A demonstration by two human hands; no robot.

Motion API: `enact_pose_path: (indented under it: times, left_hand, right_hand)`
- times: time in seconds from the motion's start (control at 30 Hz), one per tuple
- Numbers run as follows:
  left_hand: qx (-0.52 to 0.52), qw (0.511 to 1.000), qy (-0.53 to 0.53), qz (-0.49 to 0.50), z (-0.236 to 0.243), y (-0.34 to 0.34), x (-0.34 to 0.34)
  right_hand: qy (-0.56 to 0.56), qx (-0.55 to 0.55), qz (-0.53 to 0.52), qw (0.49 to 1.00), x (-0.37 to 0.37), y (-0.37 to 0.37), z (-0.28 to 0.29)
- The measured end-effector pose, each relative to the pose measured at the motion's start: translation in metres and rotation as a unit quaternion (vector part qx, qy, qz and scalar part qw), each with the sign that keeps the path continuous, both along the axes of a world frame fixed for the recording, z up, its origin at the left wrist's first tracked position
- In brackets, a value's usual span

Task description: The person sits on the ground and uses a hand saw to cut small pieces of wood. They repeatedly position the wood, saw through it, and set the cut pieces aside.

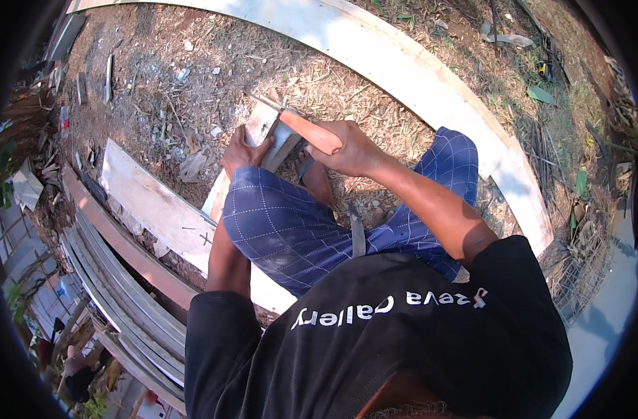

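My right hand (354,148) is closed around the end of a tool with an orange handle (312,133). The tool's thin metal end points up and left, over a short piece of wood (261,122); its exact kind is hard to make out. On the left side of that wood, my left hand (245,151) grips it with the thumb across toward the right. The wood stands between my left knee and my sandalled foot (317,180). A grey flat strip (358,234) lies between my thighs; I cannot tell what it is.
A long curved-looking pale board (402,73) crosses the ground ahead and round to the right. Left of me lie a white board (151,199), a brown plank (127,234) and a stack of grey planks (127,297). Wood chips (312,77) and litter cover the dirt.
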State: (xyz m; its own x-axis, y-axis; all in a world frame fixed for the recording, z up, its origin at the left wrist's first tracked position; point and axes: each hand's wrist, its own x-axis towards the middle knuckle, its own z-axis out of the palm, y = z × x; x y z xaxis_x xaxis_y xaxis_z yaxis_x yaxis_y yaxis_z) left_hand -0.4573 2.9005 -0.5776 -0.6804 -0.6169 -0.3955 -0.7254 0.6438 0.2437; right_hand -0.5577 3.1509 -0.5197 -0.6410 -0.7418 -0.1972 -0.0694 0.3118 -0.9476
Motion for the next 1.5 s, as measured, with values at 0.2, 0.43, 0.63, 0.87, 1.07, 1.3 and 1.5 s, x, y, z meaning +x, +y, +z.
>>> enact_pose_path:
  times: [0.2,0.43,0.63,0.87,1.07,1.3,1.5]
  left_hand:
    - [0.031,0.999,0.016,0.037,-0.004,-0.006,0.011]
    - [0.051,0.998,0.03,0.015,-0.003,-0.006,0.015]
    - [-0.029,0.996,0.067,0.048,-0.032,-0.035,0.006]
    - [0.055,0.996,0.068,0.014,-0.004,0.008,0.011]
    - [0.015,1.0,-0.011,-0.019,-0.014,-0.004,-0.007]
    - [0.003,1.0,0.012,0.004,-0.015,-0.008,0.002]
    - [-0.029,1.0,0.0,-0.004,-0.008,0.005,-0.013]
  right_hand:
    - [-0.009,0.06,0.018,0.998,0.013,0.012,0.035]
    - [-0.026,0.063,0.017,0.997,0.059,0.136,0.102]
    - [0.011,0.017,0.026,0.999,-0.021,-0.006,0.03]
    - [0.025,-0.033,-0.013,0.999,0.051,0.06,0.009]
    - [0.003,0.047,0.001,0.999,0.046,0.073,0.036]
    - [-0.056,0.136,0.03,0.989,0.067,0.144,0.137]
    - [0.044,0.033,-0.016,0.998,0.003,-0.035,0.019]
